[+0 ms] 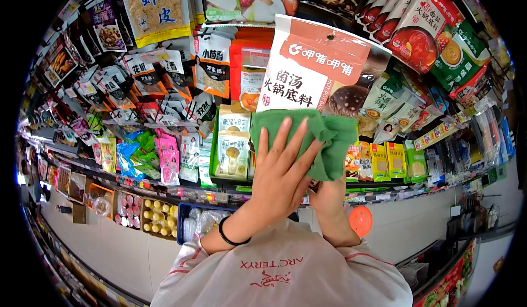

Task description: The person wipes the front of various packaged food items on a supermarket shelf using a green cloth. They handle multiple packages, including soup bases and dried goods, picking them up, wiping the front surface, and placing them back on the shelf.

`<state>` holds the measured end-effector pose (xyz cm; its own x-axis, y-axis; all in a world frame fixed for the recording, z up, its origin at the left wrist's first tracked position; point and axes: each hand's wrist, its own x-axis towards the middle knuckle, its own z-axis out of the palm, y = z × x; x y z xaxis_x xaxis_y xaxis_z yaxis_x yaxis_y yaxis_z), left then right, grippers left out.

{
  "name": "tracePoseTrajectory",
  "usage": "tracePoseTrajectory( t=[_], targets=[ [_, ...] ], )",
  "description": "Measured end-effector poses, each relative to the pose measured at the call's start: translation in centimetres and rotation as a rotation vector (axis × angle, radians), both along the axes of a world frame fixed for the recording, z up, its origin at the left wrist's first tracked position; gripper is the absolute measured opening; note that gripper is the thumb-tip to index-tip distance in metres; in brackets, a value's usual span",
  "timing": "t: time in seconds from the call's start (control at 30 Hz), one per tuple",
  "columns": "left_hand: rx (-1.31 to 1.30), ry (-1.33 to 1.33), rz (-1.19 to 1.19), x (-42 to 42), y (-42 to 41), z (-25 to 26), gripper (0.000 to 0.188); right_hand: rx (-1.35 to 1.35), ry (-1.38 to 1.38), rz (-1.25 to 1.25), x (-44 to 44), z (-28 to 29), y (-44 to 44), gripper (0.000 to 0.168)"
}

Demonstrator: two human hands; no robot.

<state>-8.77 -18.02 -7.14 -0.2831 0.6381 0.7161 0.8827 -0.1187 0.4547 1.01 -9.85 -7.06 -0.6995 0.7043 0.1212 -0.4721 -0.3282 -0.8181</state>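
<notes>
A white and brownish-pink pouch of hot pot soup base (296,72), with mushrooms pictured on it, stands upright before me, its punched hanging hole at the top. My left hand (278,171) lies spread on a green cloth (333,142), which is pressed against the lower front of the pouch. Below the cloth's right part, my right hand (329,191) is mostly hidden behind the cloth and my left hand; it seems to support the pouch from beneath, but its fingers do not show. A black band is around my left wrist.
Spice pouches (210,62) hang on hooks at the left, with red hot pot base pouches (416,27) at upper right. A green-edged box of mushroom seasoning packs (234,150) stands on the shelf. Boxes of yellow-capped bottles (159,216) and a blue crate (181,224) are on the floor.
</notes>
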Motion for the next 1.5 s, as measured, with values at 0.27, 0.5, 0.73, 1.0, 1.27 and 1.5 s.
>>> tracePoseTrajectory(
  t=[0.27,0.5,0.73,1.0,1.27,1.5],
  targets=[
    [0.053,-0.068,0.195,-3.7,2.3,3.2,0.057,0.343,-0.141,0.065,0.5,-0.3,-1.2,0.063],
    [0.022,-0.002,-0.013,0.0,2.5,3.5,0.068,0.169,-0.288,0.099,2.9,-2.1,1.4,0.06],
    [0.247,-0.276,0.096,-4.5,4.1,2.6,0.056,0.425,-0.236,0.12,2.5,-1.0,0.5,0.058],
    [0.208,-0.068,0.02,-0.8,3.3,4.7,0.045,0.676,-0.26,0.019,3.6,-1.3,0.9,0.053],
    [0.201,-0.176,0.055,1.1,3.5,4.3,0.049,0.747,-0.346,-0.027,4.0,-1.6,0.4,0.047],
    [0.064,-0.007,0.068,-0.6,4.2,2.0,0.057,0.41,-0.258,-0.073,4.6,-1.3,0.3,0.047]
  ],
)
